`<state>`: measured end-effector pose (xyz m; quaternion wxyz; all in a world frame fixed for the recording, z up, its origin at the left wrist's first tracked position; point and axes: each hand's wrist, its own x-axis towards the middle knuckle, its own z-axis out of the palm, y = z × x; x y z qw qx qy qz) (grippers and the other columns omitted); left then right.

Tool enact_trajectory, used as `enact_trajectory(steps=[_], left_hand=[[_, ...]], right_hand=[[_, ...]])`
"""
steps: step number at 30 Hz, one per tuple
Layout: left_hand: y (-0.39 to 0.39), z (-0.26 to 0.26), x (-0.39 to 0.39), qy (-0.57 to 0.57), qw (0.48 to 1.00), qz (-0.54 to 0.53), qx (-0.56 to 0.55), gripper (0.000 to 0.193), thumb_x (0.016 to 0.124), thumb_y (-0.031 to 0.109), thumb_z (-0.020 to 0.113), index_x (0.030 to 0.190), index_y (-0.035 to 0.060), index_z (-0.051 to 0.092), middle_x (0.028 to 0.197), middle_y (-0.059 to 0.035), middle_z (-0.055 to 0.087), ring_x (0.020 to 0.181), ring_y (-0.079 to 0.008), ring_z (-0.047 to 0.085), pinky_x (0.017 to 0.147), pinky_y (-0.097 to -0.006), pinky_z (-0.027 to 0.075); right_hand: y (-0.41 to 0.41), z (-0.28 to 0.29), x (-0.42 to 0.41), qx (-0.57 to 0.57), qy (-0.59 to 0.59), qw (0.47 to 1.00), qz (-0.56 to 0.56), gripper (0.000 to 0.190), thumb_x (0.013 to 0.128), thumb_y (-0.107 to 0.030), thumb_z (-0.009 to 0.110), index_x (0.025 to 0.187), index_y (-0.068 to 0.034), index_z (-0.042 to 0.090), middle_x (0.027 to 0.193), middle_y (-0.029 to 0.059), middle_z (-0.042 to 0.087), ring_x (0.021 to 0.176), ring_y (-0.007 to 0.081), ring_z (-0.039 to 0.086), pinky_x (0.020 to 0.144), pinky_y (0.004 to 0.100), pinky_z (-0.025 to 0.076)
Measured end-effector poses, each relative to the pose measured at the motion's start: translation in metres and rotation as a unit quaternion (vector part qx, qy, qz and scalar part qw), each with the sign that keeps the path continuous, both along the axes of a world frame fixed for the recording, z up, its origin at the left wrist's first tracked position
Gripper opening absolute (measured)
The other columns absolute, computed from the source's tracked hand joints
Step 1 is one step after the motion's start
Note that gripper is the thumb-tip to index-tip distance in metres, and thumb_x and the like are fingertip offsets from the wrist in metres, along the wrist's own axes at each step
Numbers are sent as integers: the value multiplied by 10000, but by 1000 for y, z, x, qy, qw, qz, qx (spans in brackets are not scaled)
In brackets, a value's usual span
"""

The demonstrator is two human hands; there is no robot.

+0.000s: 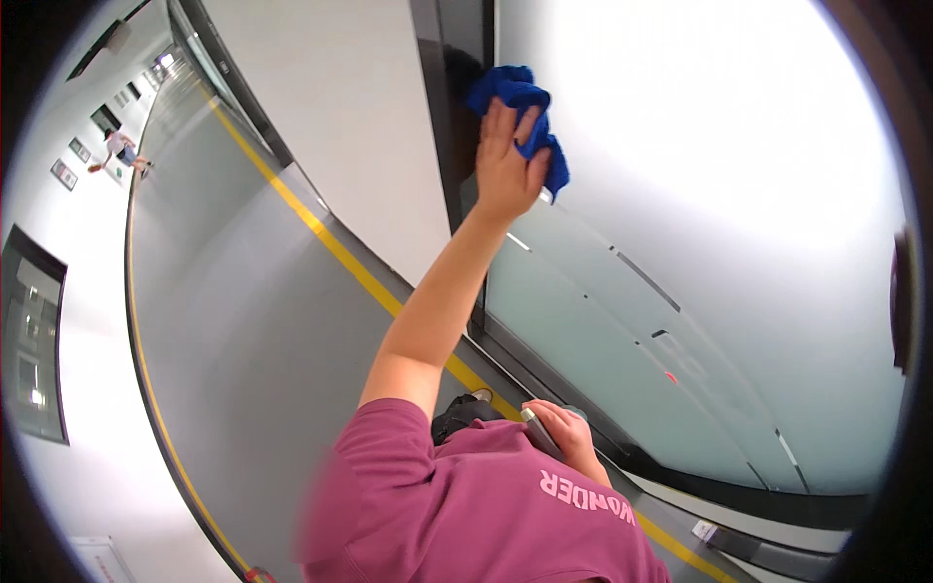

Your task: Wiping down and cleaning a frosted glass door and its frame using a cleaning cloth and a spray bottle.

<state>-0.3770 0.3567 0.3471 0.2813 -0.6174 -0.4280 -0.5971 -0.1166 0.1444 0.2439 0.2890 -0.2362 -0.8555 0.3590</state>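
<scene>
My left hand (506, 164) is raised and presses a crumpled blue cloth (536, 109) against the upper part of a frosted glass panel (656, 240). The cloth lies along the edge where the glass meets a glossy black frame (455, 146); my fingers are spread over it. Close to my chest, my right hand (565, 430) grips a dark grey handheld object (541, 435) with a pale end. Its lower part is hidden by my hand and shirt, and I cannot tell exactly what it is.
A white wall section (357, 109) adjoins the black frame. The grey corridor floor (240, 313) bears a yellow line (313, 222). Far down the corridor, a person (124, 151) stands by the opposite wall, one arm reaching towards it. A window (33, 335) and framed notices (64, 175) line that wall.
</scene>
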Motion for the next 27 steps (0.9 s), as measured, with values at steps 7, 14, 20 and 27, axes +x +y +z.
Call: enact_trajectory(steps=[7, 14, 20, 27], left_hand=[[4, -9, 22, -49, 998, -8, 28, 454, 814, 160, 458, 1234, -8, 430, 1309, -243, 342, 1210, -459, 302, 1006, -522, 222], [-21, -29, 88, -156, 987, -14, -37, 512, 917, 256, 323, 1324, -49, 260, 1388, -300, 144, 1293, -437, 131, 1048, -485, 95], [-47, -40, 177, -86, 992, -70, -51, 528, 884, 230, 376, 1310, -68, 279, 1376, -303, 175, 1273, -490, 107, 1016, -571, 55], [-88, -32, 287, 74, 984, -158, -21, 424, 772, 233, 511, 1167, 82, 553, 1288, -163, 399, 1167, -422, 341, 944, -563, 225]], right_hand=[[-2, -14, 8, 10, 2, 999, -45, 401, 668, -137, 596, 1060, -63, 552, 1033, 108, 599, 863, 287, 606, 711, 342, 461], [-14, -11, 25, 9, 18, 997, -68, 387, 691, -124, 579, 1072, -67, 546, 1061, 98, 592, 872, 282, 599, 718, 344, 465], [-37, -9, 56, 10, -31, 993, -112, 425, 707, -142, 554, 1126, -110, 496, 1116, 59, 561, 925, 261, 574, 762, 331, 447], [-79, 3, 89, 18, -3, 971, -238, 416, 717, -147, 558, 1127, -118, 496, 1119, 44, 560, 909, 255, 575, 762, 325, 446]])
